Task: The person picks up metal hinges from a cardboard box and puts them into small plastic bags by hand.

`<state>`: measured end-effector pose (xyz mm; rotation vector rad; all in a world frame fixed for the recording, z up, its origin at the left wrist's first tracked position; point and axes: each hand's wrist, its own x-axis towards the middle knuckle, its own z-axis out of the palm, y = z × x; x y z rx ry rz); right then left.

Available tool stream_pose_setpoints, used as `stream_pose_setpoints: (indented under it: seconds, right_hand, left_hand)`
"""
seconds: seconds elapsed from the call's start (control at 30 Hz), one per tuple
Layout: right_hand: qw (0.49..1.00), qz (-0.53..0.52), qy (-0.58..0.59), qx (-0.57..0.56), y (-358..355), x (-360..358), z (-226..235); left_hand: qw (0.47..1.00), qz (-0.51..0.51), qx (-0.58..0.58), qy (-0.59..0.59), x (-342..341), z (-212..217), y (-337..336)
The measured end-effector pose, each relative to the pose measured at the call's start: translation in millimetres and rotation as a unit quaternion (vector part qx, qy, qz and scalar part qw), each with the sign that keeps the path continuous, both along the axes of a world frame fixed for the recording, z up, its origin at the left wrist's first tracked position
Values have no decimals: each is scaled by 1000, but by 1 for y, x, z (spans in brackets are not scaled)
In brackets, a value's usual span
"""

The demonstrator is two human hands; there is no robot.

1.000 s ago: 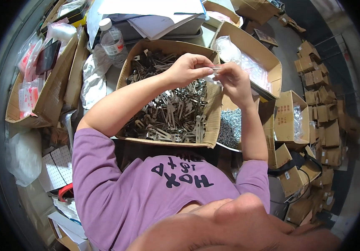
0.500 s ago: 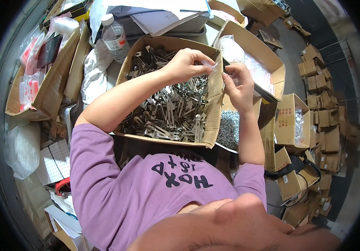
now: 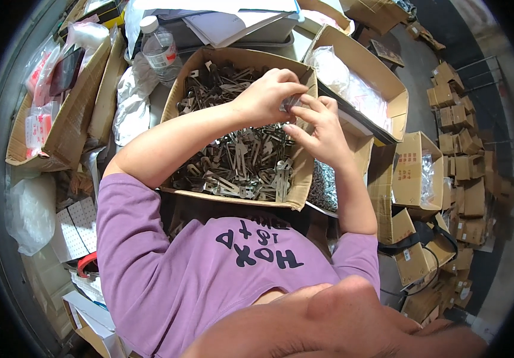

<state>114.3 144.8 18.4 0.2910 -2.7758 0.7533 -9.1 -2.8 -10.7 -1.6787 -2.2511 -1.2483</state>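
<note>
Clear plastic piece (image 3: 291,102), small and glossy, sits over the right-hand part of the open box, near its far corner. From my remote feed: left hand (image 3: 266,96) has its grip closed to a pinch on it; right hand (image 3: 323,132) has its grip spread, thumb well apart, upper fingertips at the piece, firm contact I cannot tell. Below, flat slotted metal clips (image 3: 239,170), dull to shiny, heaped in a creased cardboard box (image 3: 303,179); beside it, fine silvery bits (image 3: 323,190). Half a second ago I had the hands apart; the right has since moved leftward
</note>
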Motion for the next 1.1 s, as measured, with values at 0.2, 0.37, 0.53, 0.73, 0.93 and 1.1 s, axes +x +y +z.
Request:
stream_pose_setpoints:
  seconds: [0.2,0.37,0.53,0.73,0.93,1.1]
  right_hand:
    - [999,36,9,-17,5,-11,5]
    - [974,-96,-30,-204,34,-43,28]
    - [980,80,-119,141,1,-63,16]
    - [907,83,-198,362,-4,-94,-26]
    - [919,61,-182,344,0,-108,-34]
    - [897,129,-173,386,-3,-112,-37]
  left_hand:
    - [991,10,-121,-62,5,8,1]
    - [976,87,25,-197,-19,0,3]
    - [957,136,86,-243,-47,2,-7]
    - [949,139,127,-254,-57,5,-9]
    - [947,140,136,-256,-54,6,-6]
    - [944,142,153,-254,-52,6,-8]
